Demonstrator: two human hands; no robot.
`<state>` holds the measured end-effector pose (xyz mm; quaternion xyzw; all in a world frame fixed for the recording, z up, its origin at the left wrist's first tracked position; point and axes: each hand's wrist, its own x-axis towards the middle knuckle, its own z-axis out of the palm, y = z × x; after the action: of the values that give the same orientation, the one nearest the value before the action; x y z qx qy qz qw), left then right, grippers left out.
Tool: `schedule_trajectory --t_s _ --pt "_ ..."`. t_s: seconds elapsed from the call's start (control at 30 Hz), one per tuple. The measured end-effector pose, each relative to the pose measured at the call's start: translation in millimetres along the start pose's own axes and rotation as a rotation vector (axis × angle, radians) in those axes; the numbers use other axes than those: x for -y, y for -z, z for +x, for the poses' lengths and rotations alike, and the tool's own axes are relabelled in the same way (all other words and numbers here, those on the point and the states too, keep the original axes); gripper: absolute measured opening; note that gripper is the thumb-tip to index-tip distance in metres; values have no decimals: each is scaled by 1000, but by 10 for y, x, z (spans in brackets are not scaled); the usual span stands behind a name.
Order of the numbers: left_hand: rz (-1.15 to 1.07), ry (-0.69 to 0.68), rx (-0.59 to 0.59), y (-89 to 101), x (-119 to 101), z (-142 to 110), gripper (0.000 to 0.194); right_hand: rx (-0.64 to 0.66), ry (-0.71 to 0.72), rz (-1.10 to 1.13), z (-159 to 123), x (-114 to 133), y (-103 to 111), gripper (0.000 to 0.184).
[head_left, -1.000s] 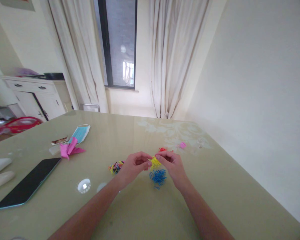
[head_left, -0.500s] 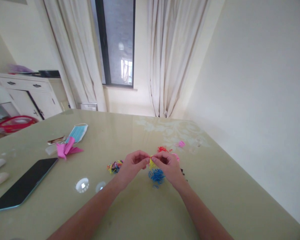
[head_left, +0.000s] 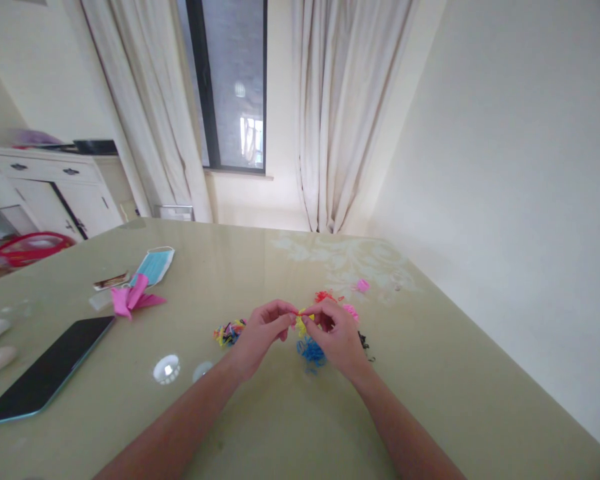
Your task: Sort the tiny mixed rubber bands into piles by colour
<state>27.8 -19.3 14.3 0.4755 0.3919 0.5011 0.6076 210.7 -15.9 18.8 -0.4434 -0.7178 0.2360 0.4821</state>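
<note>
My left hand (head_left: 265, 333) and my right hand (head_left: 336, 332) meet fingertip to fingertip, both pinched on a tiny rubber band (head_left: 300, 313) that looks reddish; its shape is mostly hidden. Just below the fingertips lies a yellow pile of rubber bands (head_left: 301, 327), partly covered by my right hand. Nearer to me is a blue pile (head_left: 310, 352). Beyond my fingers sits a red pile (head_left: 325, 295). Pink bands (head_left: 351, 311) and black bands (head_left: 364, 341) show beside my right hand. Left of my left hand lies a mixed-colour pile (head_left: 229, 333).
On the left of the glossy table (head_left: 260, 413) lie a dark tablet (head_left: 50, 367), a folded pink paper piece (head_left: 135, 297) and a blue face mask (head_left: 154, 267). A small pink clump (head_left: 363, 285) lies farther back. A wall (head_left: 520, 200) borders the table's right side.
My fingertips have come together over the yellow pile and now pinch the band between them. The view has shifted slightly, and pink and black bands have come into sight by my right hand.
</note>
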Motion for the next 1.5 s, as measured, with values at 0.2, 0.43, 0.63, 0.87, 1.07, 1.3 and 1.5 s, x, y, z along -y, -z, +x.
schedule_trajectory --t_s 0.2,0.43,0.63,0.87,1.07,1.3,1.5 --pt "137 -12 42 22 5 8 25 -7 -32 67 -12 -33 -6 12" --pt "96 41 25 44 -3 -10 23 15 -96 143 -9 -45 -48 14" --pt "-101 75 7 43 15 -1 30 71 -75 75 -20 -35 -104 9" --pt "-92 60 6 44 21 26 32 38 -34 4 -13 -29 -90 11" --pt "-36 43 3 72 30 46 41 -67 -92 67 74 -125 86 20" --pt "20 44 -69 165 65 101 44 -146 -163 109 201 -292 322 29" --pt "53 33 -133 245 43 143 48 -207 -197 27 300 -505 497 35"
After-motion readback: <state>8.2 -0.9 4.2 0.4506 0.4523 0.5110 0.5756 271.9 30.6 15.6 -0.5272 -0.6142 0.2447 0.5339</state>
